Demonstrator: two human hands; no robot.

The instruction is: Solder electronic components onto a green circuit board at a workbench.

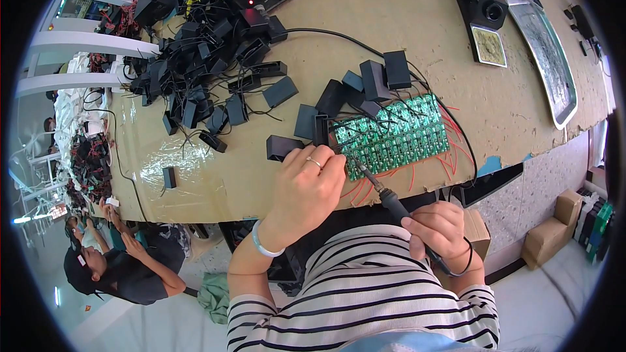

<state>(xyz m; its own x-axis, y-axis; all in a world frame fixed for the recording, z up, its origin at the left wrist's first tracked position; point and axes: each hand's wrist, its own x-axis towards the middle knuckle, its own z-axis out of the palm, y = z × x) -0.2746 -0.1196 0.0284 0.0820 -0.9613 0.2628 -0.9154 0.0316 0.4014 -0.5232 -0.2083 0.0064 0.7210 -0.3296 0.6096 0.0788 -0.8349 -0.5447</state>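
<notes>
Green board panel (394, 133) mid-solder: your right hand (442, 228) grips the iron (391, 201), left hand (312, 179) fingers pinch down at the panel's edge; black cases (202, 72) pile looks unassembled.

Iron tip (358, 168) – behind left hand (312, 182) fingers (332, 164), solder pt hidden.

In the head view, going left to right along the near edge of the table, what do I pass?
Lone small black box → left hand → soldering iron → green circuit board panel → red wires. The right hand holds the iron's handle, below the table edge.
</notes>
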